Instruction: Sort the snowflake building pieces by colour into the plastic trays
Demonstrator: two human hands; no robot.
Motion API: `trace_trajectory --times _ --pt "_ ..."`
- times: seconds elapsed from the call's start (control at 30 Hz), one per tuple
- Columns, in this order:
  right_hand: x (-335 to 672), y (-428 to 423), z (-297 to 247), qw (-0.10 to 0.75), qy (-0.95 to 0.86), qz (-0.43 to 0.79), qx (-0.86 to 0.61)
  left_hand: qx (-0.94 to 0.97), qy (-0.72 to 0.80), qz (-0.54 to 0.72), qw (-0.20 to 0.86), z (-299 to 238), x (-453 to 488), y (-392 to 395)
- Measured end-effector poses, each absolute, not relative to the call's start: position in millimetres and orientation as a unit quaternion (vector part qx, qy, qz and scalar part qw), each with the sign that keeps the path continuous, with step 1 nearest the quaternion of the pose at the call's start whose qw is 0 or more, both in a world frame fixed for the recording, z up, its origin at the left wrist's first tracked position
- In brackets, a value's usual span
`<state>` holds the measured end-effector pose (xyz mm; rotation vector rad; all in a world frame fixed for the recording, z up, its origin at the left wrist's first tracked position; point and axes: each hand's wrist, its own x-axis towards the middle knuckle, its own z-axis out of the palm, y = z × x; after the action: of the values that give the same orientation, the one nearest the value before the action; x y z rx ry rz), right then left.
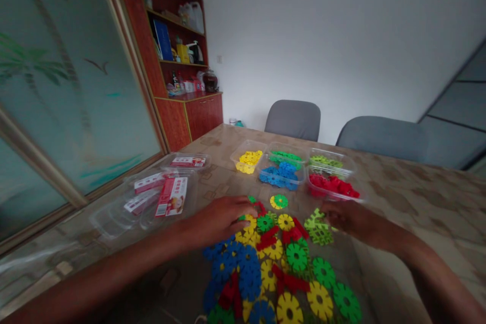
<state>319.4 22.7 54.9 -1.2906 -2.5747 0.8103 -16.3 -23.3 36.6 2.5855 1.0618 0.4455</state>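
A loose heap of plastic snowflake discs and connector pieces lies on the table before me. Over its far left edge reaches my left hand [228,218], fingers apart and touching or just above the yellow discs [248,233]. My right hand [343,216] is at the heap's far right, fingers curled down beside the light green branched pieces [318,228]; what they hold, if anything, is hidden. Blue discs [248,268] gather at the left, green discs [323,272] at the right, and red connectors [296,282] lie among them. A yellow-and-green disc [279,201] sits apart beyond.
Behind the heap stand clear tubs with yellow pieces [248,159], blue pieces [281,174], green pieces [286,158], light green pieces [324,161] and red pieces [332,186]. Clear labelled lids [172,196] lie at the left. Two grey chairs [293,119] stand beyond the table.
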Motion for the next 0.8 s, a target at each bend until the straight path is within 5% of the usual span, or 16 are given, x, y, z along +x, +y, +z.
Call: trace_trajectory --times 0.4,0.8 --pt "330.9 27.9 47.3 0.044 -0.797 0.389 -0.460 0.921 0.304 0.126 0.207 37.1 16.6 -46.6" --pt "333.0 29.3 44.3 0.035 -0.790 0.380 -0.480 0.921 0.291 0.169 0.198 50.9 42.1 -25.0"
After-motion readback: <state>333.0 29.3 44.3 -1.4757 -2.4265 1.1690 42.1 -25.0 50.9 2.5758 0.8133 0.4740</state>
